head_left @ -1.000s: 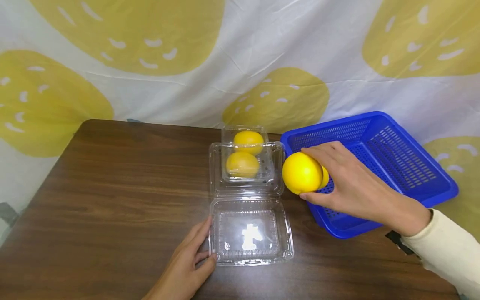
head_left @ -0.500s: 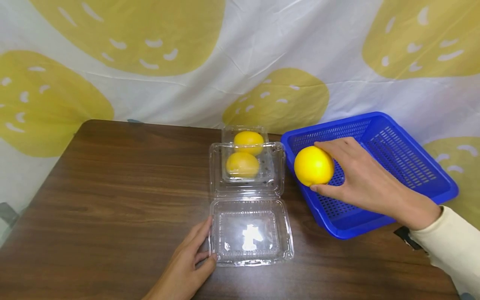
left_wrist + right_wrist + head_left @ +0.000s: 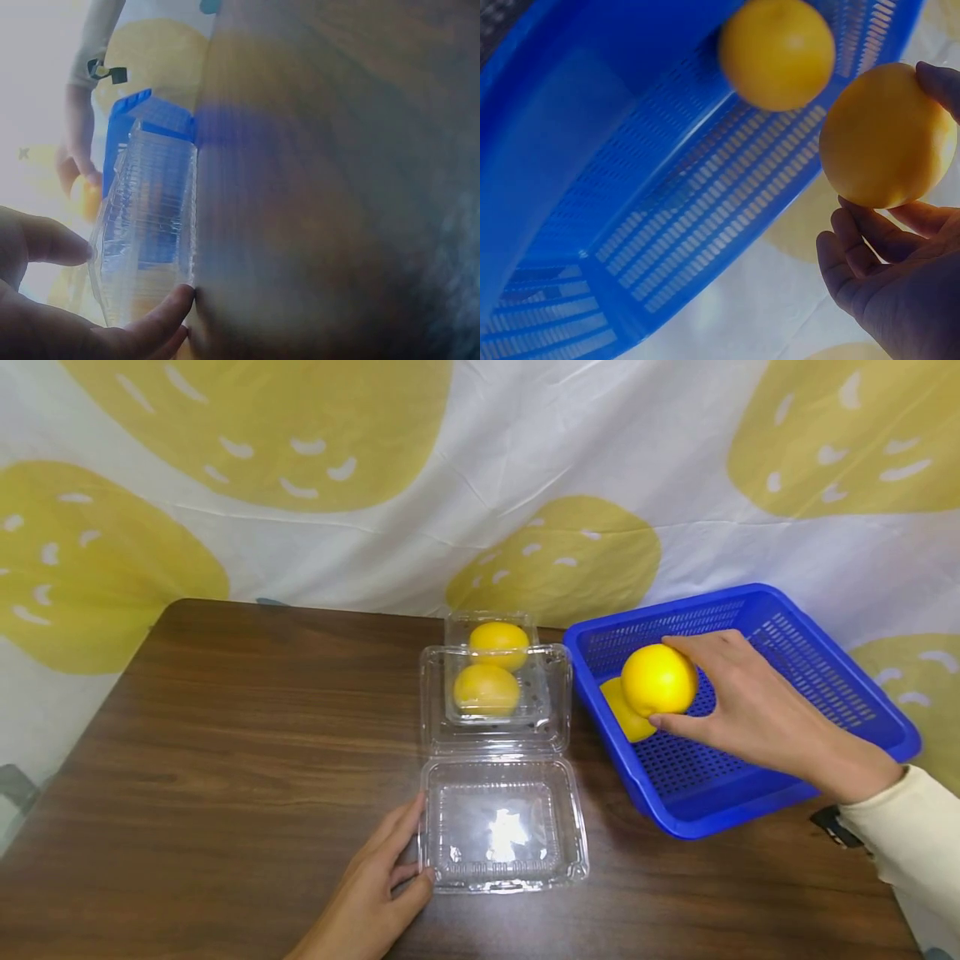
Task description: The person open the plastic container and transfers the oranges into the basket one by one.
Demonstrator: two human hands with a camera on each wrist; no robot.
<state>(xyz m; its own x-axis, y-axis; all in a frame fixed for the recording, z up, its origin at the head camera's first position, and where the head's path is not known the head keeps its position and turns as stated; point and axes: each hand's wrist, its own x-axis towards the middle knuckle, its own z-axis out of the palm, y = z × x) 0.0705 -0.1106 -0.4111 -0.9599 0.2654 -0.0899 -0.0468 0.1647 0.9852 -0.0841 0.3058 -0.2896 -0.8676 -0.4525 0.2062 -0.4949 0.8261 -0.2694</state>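
My right hand (image 3: 738, 706) holds a round yellow fruit (image 3: 658, 681), like an orange, between thumb and fingers. In the head view it overlaps the left part of the blue plastic basket (image 3: 678, 828). A second such fruit (image 3: 776, 56) lies in the basket, partly hidden in the head view by the held one. My left hand (image 3: 371, 885) touches the left side of an open clear plastic clamshell box (image 3: 498, 827), the thumb at its near corner. In the left wrist view, the thumb meets the rim and a finger (image 3: 161, 319) sits low, near the tabletop.
Behind the raised clamshell lid (image 3: 435, 702) stands another clear container (image 3: 534, 631) with two yellow fruits (image 3: 487, 690) in it. The brown wooden table (image 3: 262, 760) ends against a white cloth (image 3: 337, 556) printed with big yellow fruit shapes. The basket sits close to the cloth.
My right hand has moved right and slightly back with the fruit, from beside the clamshell lid to the basket, uncovering more of the fruit there. My left hand and the clamshell stay still.
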